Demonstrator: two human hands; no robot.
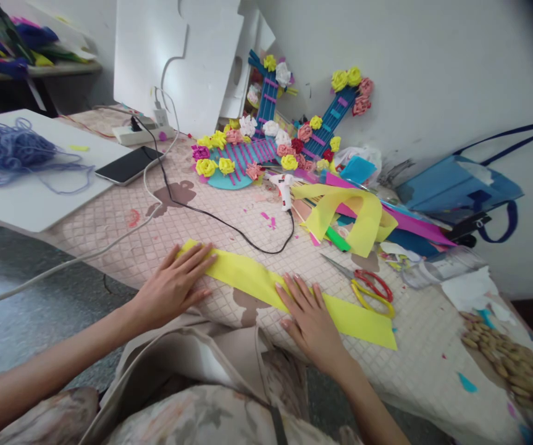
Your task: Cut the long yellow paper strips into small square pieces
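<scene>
A long yellow paper strip [243, 272] lies flat across the front of the table, slanting down to the right. My left hand [179, 281] rests on its left end with fingers stretched out flat. Over the strip's middle lies my right hand [310, 318], fingers spread and pressing on the paper. Scissors [363, 284] with red and yellow handles lie just beyond the strip's right part, one loop by its edge. A white hot glue gun [283, 188] rests farther back, its black cord looping toward the strip.
Behind are flower-covered blue stick crafts [261, 151], a curled yellow strip [349, 213] and a green cutter-like tool [338, 238]. To the left are a phone [130, 165], blue-purple yarn [9, 151] and a white cable [85, 254]. A blue bag [461, 182] and peanuts [502, 358] are at right.
</scene>
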